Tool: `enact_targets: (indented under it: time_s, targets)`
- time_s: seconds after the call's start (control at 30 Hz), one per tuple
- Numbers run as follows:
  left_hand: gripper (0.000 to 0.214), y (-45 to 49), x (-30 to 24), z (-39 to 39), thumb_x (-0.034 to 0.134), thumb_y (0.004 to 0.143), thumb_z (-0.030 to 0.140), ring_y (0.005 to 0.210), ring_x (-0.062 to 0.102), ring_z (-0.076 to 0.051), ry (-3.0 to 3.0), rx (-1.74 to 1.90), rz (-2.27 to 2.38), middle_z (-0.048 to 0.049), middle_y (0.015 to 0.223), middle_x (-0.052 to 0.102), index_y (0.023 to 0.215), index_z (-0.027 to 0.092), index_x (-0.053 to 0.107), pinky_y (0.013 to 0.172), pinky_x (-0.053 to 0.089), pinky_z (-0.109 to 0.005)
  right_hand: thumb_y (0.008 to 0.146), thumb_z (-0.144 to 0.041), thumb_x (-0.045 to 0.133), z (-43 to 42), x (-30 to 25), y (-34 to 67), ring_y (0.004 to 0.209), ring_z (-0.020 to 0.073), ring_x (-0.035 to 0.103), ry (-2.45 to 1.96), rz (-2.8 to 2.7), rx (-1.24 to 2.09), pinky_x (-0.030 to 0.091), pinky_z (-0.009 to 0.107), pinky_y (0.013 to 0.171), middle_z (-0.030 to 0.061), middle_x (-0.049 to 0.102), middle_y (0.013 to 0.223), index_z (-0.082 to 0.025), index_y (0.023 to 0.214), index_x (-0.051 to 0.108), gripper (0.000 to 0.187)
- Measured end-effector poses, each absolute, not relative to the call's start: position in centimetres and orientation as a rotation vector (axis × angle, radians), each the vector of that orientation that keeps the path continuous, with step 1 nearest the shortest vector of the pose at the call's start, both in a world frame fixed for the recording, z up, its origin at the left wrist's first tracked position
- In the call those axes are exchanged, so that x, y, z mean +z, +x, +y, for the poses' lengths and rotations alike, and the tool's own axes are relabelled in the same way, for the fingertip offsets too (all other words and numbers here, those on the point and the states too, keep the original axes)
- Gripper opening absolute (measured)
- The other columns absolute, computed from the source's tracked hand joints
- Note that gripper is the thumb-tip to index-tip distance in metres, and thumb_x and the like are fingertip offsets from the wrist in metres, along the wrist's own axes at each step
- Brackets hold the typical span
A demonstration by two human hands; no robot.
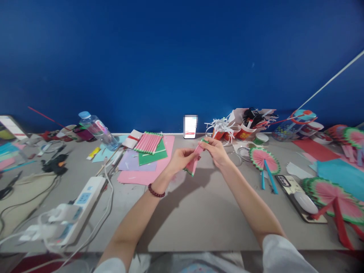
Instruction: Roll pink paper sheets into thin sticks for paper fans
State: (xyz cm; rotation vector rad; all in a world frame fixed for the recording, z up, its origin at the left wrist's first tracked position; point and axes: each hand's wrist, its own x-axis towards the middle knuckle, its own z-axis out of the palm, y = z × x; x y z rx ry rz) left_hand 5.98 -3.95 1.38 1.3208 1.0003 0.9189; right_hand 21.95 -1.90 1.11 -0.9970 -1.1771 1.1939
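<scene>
A folded strip of pink paper with green edges (192,165) is held up between my two hands over the middle of the table. My left hand (182,159) pinches it along the near part, a beaded bracelet on that wrist. At the upper green end, the fingers of my right hand (214,150) are closed on the same paper. Left of my hands lies a pleated pink paper with green edges (149,142), on a green sheet (155,154) over pink and purple sheets (136,163). A finished-looking pink and green paper fan (264,160) rests to the right.
A lit phone (190,127) stands against the blue wall. On the left are a water bottle (99,129) and a white power strip (82,208) with cables. At right lie a phone (284,185) under a white mouse (305,202), another fan (338,195) and paper cups (246,132).
</scene>
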Motion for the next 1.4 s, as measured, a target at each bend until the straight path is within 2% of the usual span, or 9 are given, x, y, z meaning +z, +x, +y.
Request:
enact_targets:
  time_s: [0.13,0.27,0.53,0.87,0.97,1.07,1.17,1.3,1.4]
  targets:
    - [0.041,6.1,0.5,-3.6,0.071,0.066,0.051,0.065,0.066,-0.015,1.312,0.986,1.003,-0.0072,0.073,0.072,0.082,0.014,0.073,0.062,0.051,-0.023,0.060,-0.038,0.077,-2.0,1.1,21.9,0.056,0.0089,0.047,-0.998,-1.195,1.177,0.038,0.024,0.058,-0.0037,0.056,0.057,-0.018,0.057,0.059,0.027]
    - [0.040,6.1,0.4,-3.5,0.069,0.068,0.051,0.066,0.066,-0.016,1.352,1.004,1.001,-0.0069,0.072,0.072,0.083,0.015,0.074,0.063,0.052,-0.025,0.062,-0.046,0.074,-1.8,1.2,22.0,0.057,0.0097,0.048,-1.034,-1.216,1.160,0.039,0.025,0.057,-0.0015,0.060,0.061,-0.018,0.066,0.067,0.029]
    - [0.048,5.9,1.6,-4.2,0.070,0.066,0.055,0.054,0.057,-0.009,1.358,0.799,0.994,-0.0098,0.078,0.071,0.087,0.011,0.073,0.046,0.039,-0.019,0.061,-0.044,0.075,-1.8,1.4,22.1,0.051,0.0078,0.041,-1.057,-1.137,1.052,0.034,0.024,0.050,-0.0033,0.054,0.056,-0.019,0.062,0.066,0.026]
    - [0.050,5.9,1.4,-4.1,0.068,0.065,0.059,0.047,0.052,-0.008,1.398,0.802,1.004,-0.0089,0.068,0.069,0.075,0.010,0.072,0.044,0.035,-0.020,0.062,-0.044,0.075,-1.9,1.4,22.1,0.050,0.0071,0.040,-1.056,-1.114,1.045,0.032,0.023,0.049,-0.0036,0.053,0.054,-0.018,0.063,0.067,0.027]
    - [0.048,5.9,1.3,-4.0,0.068,0.066,0.058,0.049,0.054,-0.010,1.406,0.844,1.047,-0.0094,0.070,0.070,0.074,0.011,0.072,0.046,0.038,-0.021,0.064,-0.046,0.073,-2.1,1.5,22.0,0.052,0.0074,0.043,-1.043,-1.150,1.032,0.034,0.023,0.051,-0.0028,0.056,0.057,-0.018,0.069,0.069,0.029]
    - [0.045,5.8,1.2,-3.7,0.068,0.067,0.055,0.054,0.057,-0.011,1.406,0.867,1.052,-0.0095,0.072,0.071,0.076,0.011,0.073,0.051,0.042,-0.021,0.067,-0.052,0.069,-2.2,1.7,22.0,0.058,0.0097,0.052,-0.986,-1.215,1.148,0.041,0.024,0.058,-0.0008,0.062,0.064,-0.019,0.084,0.071,0.037]
    - [0.044,5.6,1.0,-3.6,0.067,0.069,0.053,0.057,0.058,-0.012,1.433,0.870,1.038,-0.0090,0.071,0.071,0.076,0.010,0.072,0.053,0.043,-0.021,0.061,-0.046,0.076,-2.5,1.6,21.7,0.066,0.0130,0.058,-0.994,-1.306,1.287,0.046,0.027,0.063,0.0011,0.067,0.074,-0.019,0.091,0.070,0.041]
    - [0.046,5.7,0.9,-3.6,0.064,0.072,0.054,0.058,0.056,-0.011,1.472,0.902,1.030,-0.0084,0.072,0.070,0.076,0.009,0.071,0.053,0.042,-0.021,0.060,-0.040,0.077,-2.6,1.2,21.4,0.059,0.0134,0.056,-1.055,-1.364,1.344,0.045,0.028,0.060,0.0014,0.066,0.063,-0.016,0.073,0.070,0.028]
    - [0.049,5.6,0.9,-3.5,0.058,0.077,0.056,0.054,0.051,-0.009,1.497,0.898,1.014,-0.0058,0.068,0.067,0.081,0.009,0.071,0.049,0.037,-0.020,0.059,-0.041,0.078,-2.3,1.0,21.6,0.059,0.0134,0.055,-1.086,-1.309,1.267,0.044,0.028,0.061,0.0020,0.065,0.061,-0.015,0.065,0.068,0.028]
